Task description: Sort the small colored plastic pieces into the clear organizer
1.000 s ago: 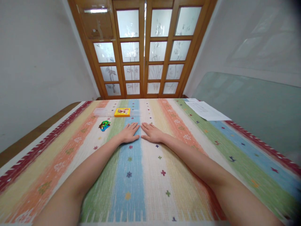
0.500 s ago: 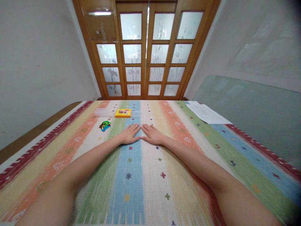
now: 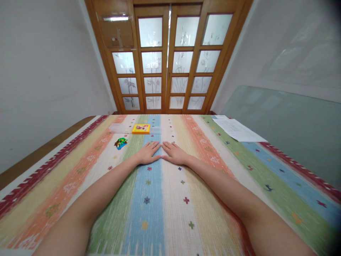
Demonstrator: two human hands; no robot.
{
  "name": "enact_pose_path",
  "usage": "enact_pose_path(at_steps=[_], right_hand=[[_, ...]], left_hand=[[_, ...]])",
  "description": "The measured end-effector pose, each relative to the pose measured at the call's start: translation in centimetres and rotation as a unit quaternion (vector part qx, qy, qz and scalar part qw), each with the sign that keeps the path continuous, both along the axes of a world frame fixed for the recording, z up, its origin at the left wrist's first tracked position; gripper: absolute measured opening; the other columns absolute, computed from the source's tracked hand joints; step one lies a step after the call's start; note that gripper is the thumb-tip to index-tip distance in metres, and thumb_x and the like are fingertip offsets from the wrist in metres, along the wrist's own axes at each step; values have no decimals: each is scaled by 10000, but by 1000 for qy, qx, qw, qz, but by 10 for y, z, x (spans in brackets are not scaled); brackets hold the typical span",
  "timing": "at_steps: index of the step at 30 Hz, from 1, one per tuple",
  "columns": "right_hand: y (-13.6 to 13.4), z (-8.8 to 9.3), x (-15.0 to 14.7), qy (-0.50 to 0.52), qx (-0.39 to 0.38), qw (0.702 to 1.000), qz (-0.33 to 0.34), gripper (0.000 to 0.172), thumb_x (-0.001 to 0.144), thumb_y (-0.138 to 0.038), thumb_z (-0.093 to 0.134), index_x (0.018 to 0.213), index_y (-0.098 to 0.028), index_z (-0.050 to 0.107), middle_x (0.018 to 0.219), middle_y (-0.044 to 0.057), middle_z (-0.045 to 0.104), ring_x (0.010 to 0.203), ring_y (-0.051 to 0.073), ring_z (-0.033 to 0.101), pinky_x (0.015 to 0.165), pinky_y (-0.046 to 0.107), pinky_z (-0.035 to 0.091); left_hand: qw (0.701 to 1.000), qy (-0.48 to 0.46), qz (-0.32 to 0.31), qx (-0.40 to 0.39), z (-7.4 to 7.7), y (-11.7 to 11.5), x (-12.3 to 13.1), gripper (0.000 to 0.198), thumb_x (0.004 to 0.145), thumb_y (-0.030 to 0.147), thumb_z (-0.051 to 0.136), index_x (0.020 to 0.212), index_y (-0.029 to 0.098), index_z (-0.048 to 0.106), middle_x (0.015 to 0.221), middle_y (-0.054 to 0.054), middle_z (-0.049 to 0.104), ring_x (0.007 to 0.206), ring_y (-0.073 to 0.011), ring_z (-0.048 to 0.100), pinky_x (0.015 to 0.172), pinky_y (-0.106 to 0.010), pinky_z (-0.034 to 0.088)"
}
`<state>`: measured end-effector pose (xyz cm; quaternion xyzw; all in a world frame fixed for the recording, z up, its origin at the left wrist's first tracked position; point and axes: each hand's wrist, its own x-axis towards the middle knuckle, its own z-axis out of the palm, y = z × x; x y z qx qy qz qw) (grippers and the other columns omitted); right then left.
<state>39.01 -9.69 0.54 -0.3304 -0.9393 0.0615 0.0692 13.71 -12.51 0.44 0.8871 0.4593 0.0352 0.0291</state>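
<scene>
My left hand [image 3: 147,153] lies flat, palm down, on the striped tablecloth [image 3: 174,192], its fingers stretched out and holding nothing. Beside it, my right hand [image 3: 173,153] rests the same way, and the fingertips of the two hands nearly meet. A small heap of green, blue and dark brown pieces [image 3: 121,143] sits to the left of my left hand; single pieces are too small to make out. Behind the hands is a yellow box [image 3: 141,129] with a picture on its top. Clear plastic containers [image 3: 118,128] lie at its left and right sides.
Sheets of printed paper [image 3: 237,129] lie at the table's right far side. A pale green board or panel [image 3: 287,124] stands along the right wall. Wooden doors with glass panes [image 3: 165,64] are beyond the far edge. A brown wooden edge [image 3: 45,151] runs along the left.
The whole view has shifted slightly, so everything appears a little further right and lower. Both hands stay flat in the same place on the cloth.
</scene>
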Motion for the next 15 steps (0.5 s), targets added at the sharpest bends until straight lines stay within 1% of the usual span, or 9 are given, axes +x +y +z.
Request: enact_pose_path(at_steps=[8, 15], right_hand=[[0, -2, 0, 5, 2, 1000, -5, 878, 1008, -750, 291, 1662, -164, 270, 1709, 162, 222, 1591, 316, 216, 1292, 528, 175], [-1, -2, 0, 10, 9, 1000, -3, 858, 1017, -727, 301, 1654, -152, 291, 1702, 176, 238, 1587, 321, 228, 1290, 537, 179]], left_hand=[[1000, -18, -4, 3, -2, 0, -1, 832, 1008, 727, 281, 1659, 210, 262, 1725, -126, 195, 1599, -280, 209, 1295, -455, 122], [1000, -16, -2, 0, -1, 0, -1, 856, 1007, 731, 266, 1655, 171, 269, 1727, -140, 184, 1602, -290, 194, 1294, -457, 123]])
